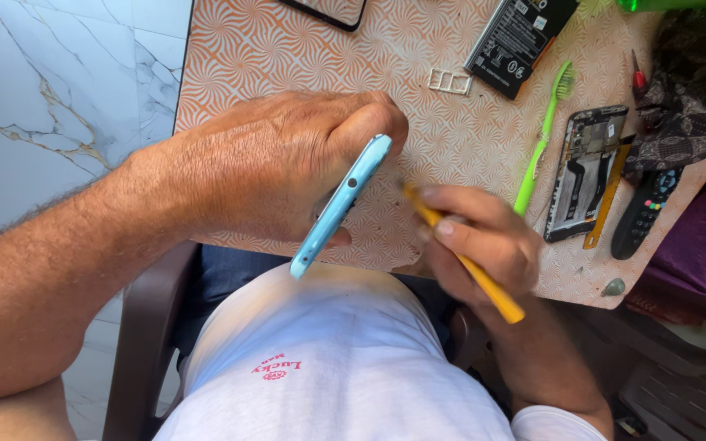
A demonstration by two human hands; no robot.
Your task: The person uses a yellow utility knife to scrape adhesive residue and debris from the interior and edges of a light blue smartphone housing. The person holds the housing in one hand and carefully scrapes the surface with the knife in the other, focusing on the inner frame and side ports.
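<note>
My left hand (275,167) grips a light blue phone (339,206) edge-on above the near edge of the orange patterned table (288,49). My right hand (480,241) holds a yellow-handled tool (467,265) like a pen, its tip pointing up at the phone's side. The tip itself is blurred. Both hands hover over my lap and white shirt.
On the table lie a green toothbrush (542,139), an opened phone frame (586,171), a black battery (518,37), a small white card tray (449,81), a yellow ruler (606,200), a black remote (645,211) and dark cloth (696,82). Another phone (328,11) sits at the far edge.
</note>
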